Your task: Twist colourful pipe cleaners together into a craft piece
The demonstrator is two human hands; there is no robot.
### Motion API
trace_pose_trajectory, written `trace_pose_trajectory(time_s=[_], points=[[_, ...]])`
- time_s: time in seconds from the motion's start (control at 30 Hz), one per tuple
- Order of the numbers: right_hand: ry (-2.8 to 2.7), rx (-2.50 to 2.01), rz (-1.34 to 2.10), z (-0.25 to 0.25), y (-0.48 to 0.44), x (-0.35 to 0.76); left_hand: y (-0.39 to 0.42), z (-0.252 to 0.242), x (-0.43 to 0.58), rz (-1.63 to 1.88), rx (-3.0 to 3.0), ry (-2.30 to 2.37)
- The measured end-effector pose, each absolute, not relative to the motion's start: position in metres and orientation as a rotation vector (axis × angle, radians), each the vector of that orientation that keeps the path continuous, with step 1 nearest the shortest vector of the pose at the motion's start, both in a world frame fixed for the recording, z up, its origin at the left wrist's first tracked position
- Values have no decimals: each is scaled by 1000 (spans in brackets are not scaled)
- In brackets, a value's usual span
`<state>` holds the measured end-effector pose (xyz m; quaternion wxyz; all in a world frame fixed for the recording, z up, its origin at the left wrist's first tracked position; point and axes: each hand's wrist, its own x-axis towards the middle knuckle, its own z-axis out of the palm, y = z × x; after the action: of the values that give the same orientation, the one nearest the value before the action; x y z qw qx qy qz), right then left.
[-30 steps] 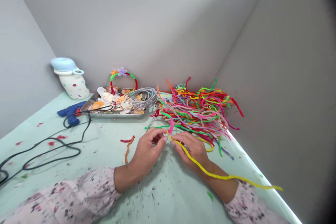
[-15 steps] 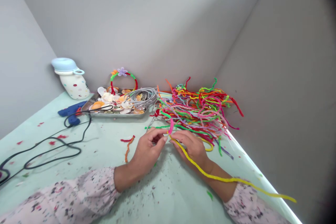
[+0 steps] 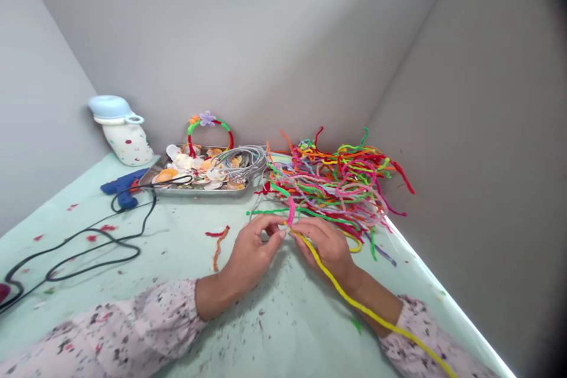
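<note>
My left hand (image 3: 253,249) and my right hand (image 3: 325,245) meet fingertip to fingertip on the pale green table (image 3: 177,260). Both pinch the joint where a long yellow pipe cleaner (image 3: 354,304) meets a short pink pipe cleaner (image 3: 291,210). The yellow one trails back over my right wrist toward the lower right corner. The pink piece sticks up from the pinch. A tangled pile of coloured pipe cleaners (image 3: 341,180) lies just beyond my hands.
A metal tray of seashells (image 3: 199,174) with a grey wire coil (image 3: 241,158) and a decorated hoop (image 3: 209,127) sits at the back. A blue glue gun (image 3: 121,186), its black cord (image 3: 88,242), a white jug (image 3: 124,136) and short pipe cleaner scraps (image 3: 218,242) lie to the left.
The free tail of the yellow pipe cleaner has swung down and toward me, from out at the right to over my right sleeve. My hands stay pinched together, drifted slightly up.
</note>
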<state>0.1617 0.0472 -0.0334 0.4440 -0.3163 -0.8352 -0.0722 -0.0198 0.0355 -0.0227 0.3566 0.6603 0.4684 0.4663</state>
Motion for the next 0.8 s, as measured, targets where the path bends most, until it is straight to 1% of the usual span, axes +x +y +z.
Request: trace_pose_trajectory(time_s=[0.3, 0.8], points=[[-2094, -783, -183, -38, 48, 163, 35, -22, -17, 1126, 1539, 1239], [-2092, -742, -233, -38, 48, 163, 33, -17, -18, 1123, 1626, 1144]])
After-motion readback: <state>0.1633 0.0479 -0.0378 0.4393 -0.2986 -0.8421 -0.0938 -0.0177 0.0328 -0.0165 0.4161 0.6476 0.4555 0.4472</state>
